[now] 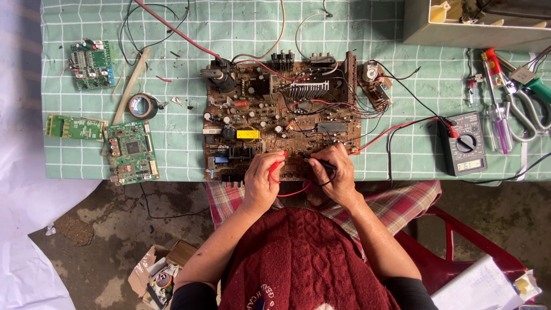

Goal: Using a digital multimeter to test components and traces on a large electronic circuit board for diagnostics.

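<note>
Down at the near edge of the table (189, 163), my left hand (261, 178) is closed around the red probe (278, 163), pinching it between thumb and fingers so its tip points up onto the large brown circuit board (281, 115). My right hand (336, 175) is closed likewise on the black probe (315, 159), which lies nearly level with its tip aimed left, toward the red one. Both tips sit close together on the board's near edge; whether they actually touch a solder point I cannot tell from this height.

From my left hand the red lead (293, 192) loops below my knuckles, then runs off to the right across the green checked cloth toward the multimeter (464, 143), which lies flat well to the right of the board with its dial facing up. A black lead runs beside the red one.

On the board, a yellow block component (248, 134) sits just above my left hand, and a finned heat sink (309, 89) stands near the far edge.

Left of the big board lie three smaller green circuit boards (131, 152), and between them a roll of black tape (142, 105). At the far right, beyond the meter, screwdrivers (498, 115) and pliers lie side by side. A grey casing (476, 28) sits at the table's far right corner.
</note>
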